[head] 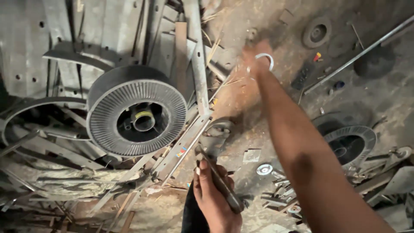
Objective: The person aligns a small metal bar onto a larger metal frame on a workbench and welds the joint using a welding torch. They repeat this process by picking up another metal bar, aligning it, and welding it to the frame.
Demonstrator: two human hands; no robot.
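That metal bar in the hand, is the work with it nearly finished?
Done: nothing looks finished that I can tell. In hand: the left hand grips a flat metal bar, while the right hand stretches far out holding a small pale ring; it is blurred. Left: the big wire spool and the scrap strips lie scattered on the dirt floor.

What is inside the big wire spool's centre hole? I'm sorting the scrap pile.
Inside the spool sits a small round hub with a yellow band and dark spokes. Whatever lies beneath is hidden in shadow.
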